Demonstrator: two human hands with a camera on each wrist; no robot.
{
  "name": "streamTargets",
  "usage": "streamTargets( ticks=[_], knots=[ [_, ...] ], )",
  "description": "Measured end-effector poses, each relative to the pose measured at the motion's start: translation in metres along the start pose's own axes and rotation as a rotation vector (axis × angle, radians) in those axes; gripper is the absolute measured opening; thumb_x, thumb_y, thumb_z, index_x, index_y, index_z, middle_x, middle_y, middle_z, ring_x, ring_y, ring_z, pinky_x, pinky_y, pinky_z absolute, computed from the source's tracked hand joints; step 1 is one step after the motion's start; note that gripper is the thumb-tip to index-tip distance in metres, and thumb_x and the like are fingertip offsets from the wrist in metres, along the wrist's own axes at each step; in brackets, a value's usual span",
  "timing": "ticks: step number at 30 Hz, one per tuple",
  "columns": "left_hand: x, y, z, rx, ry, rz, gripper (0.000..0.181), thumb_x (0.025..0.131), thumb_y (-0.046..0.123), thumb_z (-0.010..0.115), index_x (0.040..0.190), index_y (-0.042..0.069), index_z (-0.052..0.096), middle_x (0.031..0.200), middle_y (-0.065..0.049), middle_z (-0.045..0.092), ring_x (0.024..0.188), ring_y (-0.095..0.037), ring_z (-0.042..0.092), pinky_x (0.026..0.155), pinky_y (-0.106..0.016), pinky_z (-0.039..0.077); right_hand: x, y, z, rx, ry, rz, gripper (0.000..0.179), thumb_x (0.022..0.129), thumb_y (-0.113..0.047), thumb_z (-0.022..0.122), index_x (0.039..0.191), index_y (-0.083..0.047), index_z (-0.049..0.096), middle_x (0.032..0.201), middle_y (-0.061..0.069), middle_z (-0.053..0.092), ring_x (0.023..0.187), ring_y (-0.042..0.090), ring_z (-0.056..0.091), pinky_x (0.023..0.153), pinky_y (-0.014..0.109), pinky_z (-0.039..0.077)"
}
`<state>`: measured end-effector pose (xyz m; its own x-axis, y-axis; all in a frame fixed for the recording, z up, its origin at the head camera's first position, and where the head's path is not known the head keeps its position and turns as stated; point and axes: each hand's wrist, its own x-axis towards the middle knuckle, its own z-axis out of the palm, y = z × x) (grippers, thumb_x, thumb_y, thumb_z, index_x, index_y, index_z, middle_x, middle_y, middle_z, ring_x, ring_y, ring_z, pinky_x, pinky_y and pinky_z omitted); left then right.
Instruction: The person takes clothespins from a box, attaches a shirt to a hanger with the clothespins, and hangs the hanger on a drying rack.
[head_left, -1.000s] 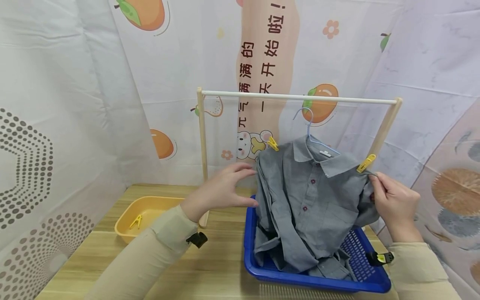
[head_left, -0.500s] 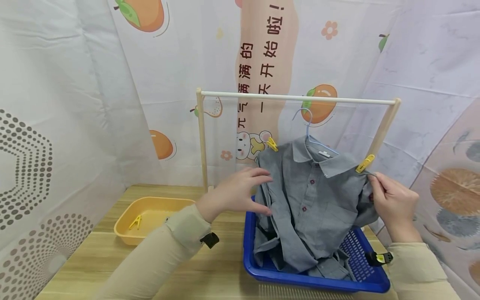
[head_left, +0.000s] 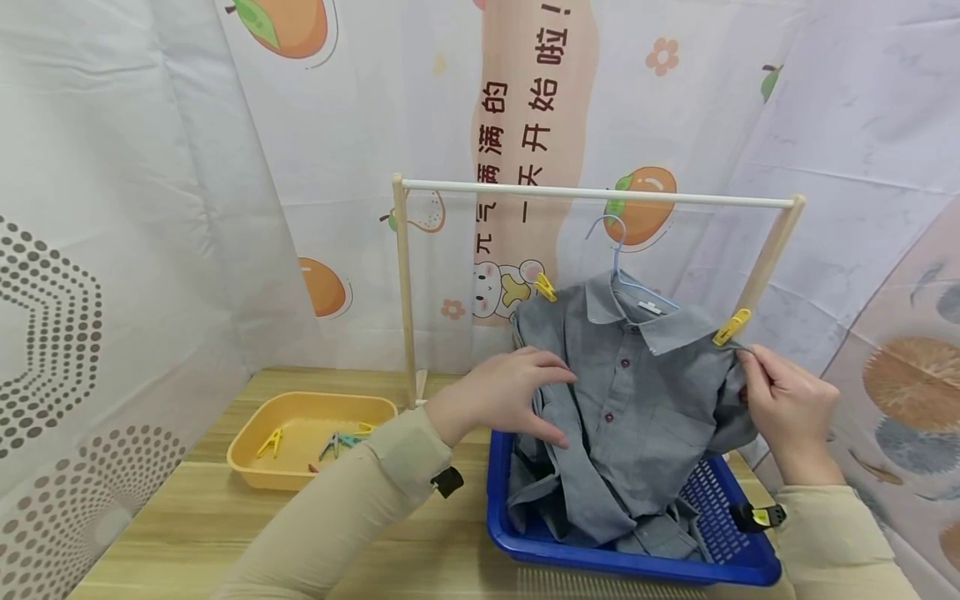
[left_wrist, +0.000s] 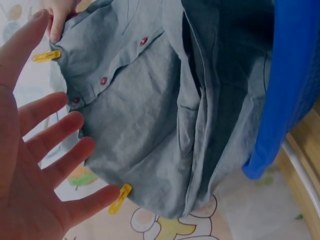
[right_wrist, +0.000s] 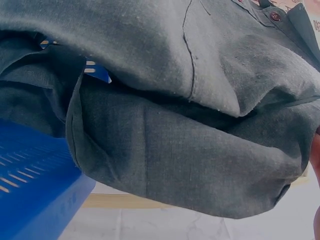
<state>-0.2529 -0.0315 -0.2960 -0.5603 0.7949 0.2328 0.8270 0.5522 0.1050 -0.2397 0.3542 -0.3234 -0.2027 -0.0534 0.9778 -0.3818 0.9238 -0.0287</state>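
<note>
A grey button-up shirt [head_left: 660, 417] sits on a light blue hanger [head_left: 618, 250], its lower part bunched in a blue basket [head_left: 630, 565]. Yellow clothespins mark both shoulders, one on the left [head_left: 545, 287] and one on the right [head_left: 732, 327]. My right hand [head_left: 795, 408] pinches the cloth at the right shoulder, just below that clothespin. In front of the shirt's left side is my left hand [head_left: 506, 392], thumb and fingers spread with nothing between them. The left wrist view shows its palm and fingers [left_wrist: 60, 150] loosely extended beside the cloth.
Behind the shirt stands a wooden rack with a white rod [head_left: 592, 193]; the hanger's hook is below the rod. At left on the table [head_left: 187, 517], a yellow tray [head_left: 258, 477] holds several clothespins [head_left: 330, 446]. Printed curtains [head_left: 360, 275] surround the table.
My left hand has moved right, from beside the shirt to in front of its left side. More clothespins in the tray have come into sight. My right hand keeps its grip.
</note>
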Motion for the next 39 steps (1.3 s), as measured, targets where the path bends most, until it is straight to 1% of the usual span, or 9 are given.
streamTargets(
  ticks=[5,12,15,19,23,26,32,35,39],
  knots=[
    [0.009,0.005,0.007,0.011,-0.047,0.022,0.08,0.08,0.071,0.074,0.145,0.026,0.059,0.147,0.008,0.05,0.134,-0.016,0.044,0.099,-0.035,0.048,-0.001,0.001,0.0,0.001,0.004,0.001,0.022,0.093,-0.015,0.068,0.073,-0.005,0.069,0.052,0.004,0.058,0.048,0.009,0.045,0.042,0.018,0.025],
    [0.02,0.007,0.018,0.039,-0.046,0.064,0.08,0.079,0.071,0.074,0.143,0.025,0.062,0.144,0.007,0.052,0.131,-0.017,0.047,0.1,-0.036,0.048,-0.001,0.004,-0.001,0.0,0.002,0.006,0.017,0.091,-0.012,0.07,0.075,-0.005,0.071,0.054,0.005,0.059,0.048,0.009,0.046,0.042,0.017,0.027],
    [0.025,0.009,0.021,0.044,-0.058,0.071,0.079,0.079,0.07,0.075,0.142,0.025,0.062,0.143,0.008,0.052,0.129,-0.015,0.047,0.1,-0.034,0.048,-0.002,0.006,-0.002,-0.006,-0.002,0.006,0.018,0.092,-0.014,0.069,0.077,-0.005,0.072,0.055,0.006,0.061,0.048,0.013,0.048,0.043,0.018,0.028],
    [0.031,0.011,0.025,0.024,-0.119,0.091,0.078,0.079,0.068,0.077,0.142,0.026,0.062,0.144,0.01,0.051,0.129,-0.012,0.046,0.101,-0.031,0.046,-0.001,0.007,-0.003,-0.011,-0.007,0.008,0.017,0.093,-0.014,0.069,0.081,-0.004,0.074,0.057,0.008,0.063,0.049,0.018,0.05,0.044,0.019,0.029],
    [0.037,0.015,0.029,-0.013,-0.201,0.105,0.075,0.079,0.065,0.078,0.142,0.026,0.062,0.145,0.01,0.05,0.134,-0.011,0.044,0.104,-0.028,0.044,0.0,0.007,-0.004,-0.014,-0.012,0.018,0.017,0.092,-0.013,0.069,0.078,-0.004,0.072,0.056,0.007,0.061,0.048,0.014,0.047,0.043,0.019,0.028],
    [0.041,0.018,0.031,-0.017,-0.246,0.105,0.073,0.08,0.062,0.08,0.141,0.026,0.062,0.145,0.009,0.05,0.135,-0.011,0.044,0.105,-0.028,0.043,0.001,0.008,-0.004,-0.021,-0.012,0.025,0.018,0.092,-0.011,0.069,0.076,-0.004,0.07,0.055,0.007,0.059,0.048,0.014,0.044,0.043,0.02,0.026],
    [0.048,0.022,0.037,-0.001,-0.297,0.066,0.071,0.079,0.062,0.081,0.139,0.028,0.064,0.145,0.009,0.051,0.132,-0.011,0.046,0.105,-0.027,0.042,0.004,0.01,-0.005,-0.042,0.004,0.017,0.023,0.095,-0.014,0.066,0.076,-0.002,0.068,0.058,0.012,0.059,0.049,0.023,0.046,0.043,0.024,0.024],
    [0.051,0.023,0.041,-0.001,-0.313,0.064,0.069,0.078,0.061,0.082,0.137,0.03,0.066,0.141,0.01,0.053,0.127,-0.01,0.048,0.102,-0.024,0.043,0.008,0.01,-0.006,-0.055,0.005,0.014,0.027,0.096,-0.014,0.064,0.072,-0.003,0.063,0.057,0.011,0.056,0.049,0.023,0.045,0.043,0.026,0.023],
    [0.057,0.025,0.046,0.003,-0.336,0.062,0.068,0.077,0.061,0.083,0.137,0.033,0.066,0.139,0.012,0.052,0.126,-0.008,0.047,0.099,-0.023,0.043,0.012,0.01,-0.009,-0.073,-0.006,0.015,0.028,0.096,-0.013,0.063,0.069,-0.005,0.058,0.056,0.01,0.053,0.048,0.022,0.043,0.042,0.028,0.02]
  ],
)
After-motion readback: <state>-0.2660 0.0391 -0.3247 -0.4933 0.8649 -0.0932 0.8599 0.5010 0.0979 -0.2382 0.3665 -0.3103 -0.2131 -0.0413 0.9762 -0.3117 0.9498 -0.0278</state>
